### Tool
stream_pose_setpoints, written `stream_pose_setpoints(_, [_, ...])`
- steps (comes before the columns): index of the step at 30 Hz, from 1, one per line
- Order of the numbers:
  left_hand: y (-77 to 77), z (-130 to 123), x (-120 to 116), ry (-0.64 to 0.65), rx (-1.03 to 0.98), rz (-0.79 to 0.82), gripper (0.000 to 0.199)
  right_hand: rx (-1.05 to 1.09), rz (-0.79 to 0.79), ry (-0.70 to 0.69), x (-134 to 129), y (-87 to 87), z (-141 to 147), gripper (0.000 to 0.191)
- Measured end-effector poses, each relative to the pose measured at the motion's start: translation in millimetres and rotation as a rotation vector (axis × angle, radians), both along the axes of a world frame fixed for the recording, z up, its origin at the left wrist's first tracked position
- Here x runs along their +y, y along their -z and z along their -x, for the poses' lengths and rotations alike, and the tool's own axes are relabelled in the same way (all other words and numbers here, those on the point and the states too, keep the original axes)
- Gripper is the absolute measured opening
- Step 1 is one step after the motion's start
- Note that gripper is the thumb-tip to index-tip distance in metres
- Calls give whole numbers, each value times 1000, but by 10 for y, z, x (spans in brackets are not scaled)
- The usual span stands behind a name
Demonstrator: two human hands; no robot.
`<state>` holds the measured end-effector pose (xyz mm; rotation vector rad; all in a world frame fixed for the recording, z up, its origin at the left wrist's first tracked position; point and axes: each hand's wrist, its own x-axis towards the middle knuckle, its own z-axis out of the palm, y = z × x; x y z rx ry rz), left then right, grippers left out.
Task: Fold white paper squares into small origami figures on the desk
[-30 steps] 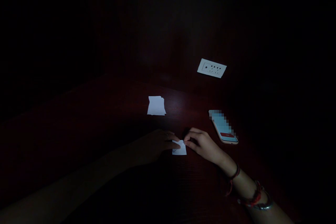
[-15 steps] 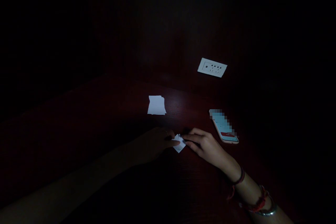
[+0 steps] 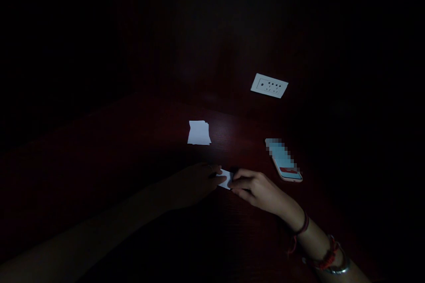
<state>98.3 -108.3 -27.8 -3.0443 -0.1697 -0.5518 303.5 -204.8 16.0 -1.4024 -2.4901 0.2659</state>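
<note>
A small white folded paper (image 3: 226, 179) lies between my two hands on the dark red table (image 3: 232, 128). Dim in shadow, my left hand (image 3: 199, 183) has its fingertips closed on the paper's left side. At the right edge of the paper, my right hand (image 3: 257, 189) pinches it between thumb and fingers. Further back sits a short stack of white paper sheets (image 3: 199, 132) with slightly uneven edges.
A phone (image 3: 283, 159) with a lit screen lies to the right, beyond my right hand. A white socket plate (image 3: 269, 86) is on the dark wall behind. Bracelets (image 3: 328, 258) circle my right forearm. Deep shadow hides the sides.
The small paper has gone from a diamond shape to a narrower, tilted piece. My right hand's fingers have drawn together at its right edge. My left hand stays nearly in place.
</note>
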Motion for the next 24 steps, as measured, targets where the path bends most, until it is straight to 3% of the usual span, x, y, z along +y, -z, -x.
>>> stream_pose_setpoints(9, [-145, 21, -28, -14, 76, 19, 39, -41, 22, 1, -21, -33, 13, 21])
stream_pose_setpoints(18, [-136, 50, -2, -7, 38, 38, 41, -109, 3, -8, -31, -48, -1, 19])
stream_pose_setpoints(24, [-59, 50, 6, 0, 12, 37, 36, -66, -108, 101, -2, -31, 3, 20])
